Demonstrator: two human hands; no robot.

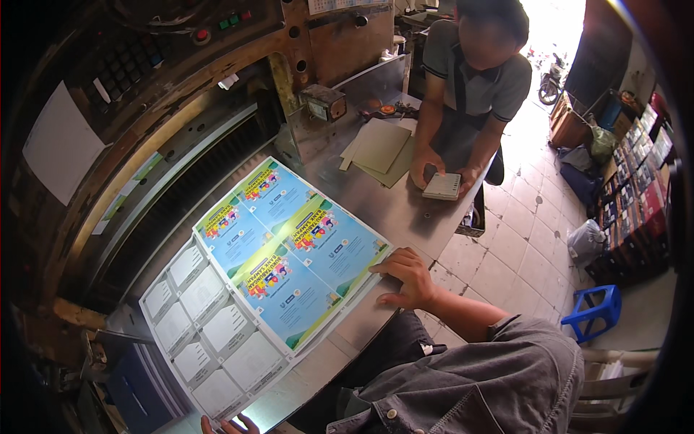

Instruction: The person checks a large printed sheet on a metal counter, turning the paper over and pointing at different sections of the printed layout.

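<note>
A stack of printed sheets [289, 239] lies on the metal table of a large machine. Its right part carries blue and green colour panels; a section with grey and white panels [210, 318] lies at its left. At the right edge of the colour panels rests my right hand [408, 278], its fingers bent over the edge and its thumb apart, not wrapped round anything. Only the fingertips of my left hand [231, 425] show, spread against the near edge of the grey panels; the rest is cut off by the picture's lower rim.
Opposite, a person holds a small stack of cards [442, 186] over the table, beside pale boards [379, 148]. The machine's dark slot [188, 166] runs behind the sheets. A small metal box [323, 103] stands by it. A blue stool [594, 311] is on the tiled floor.
</note>
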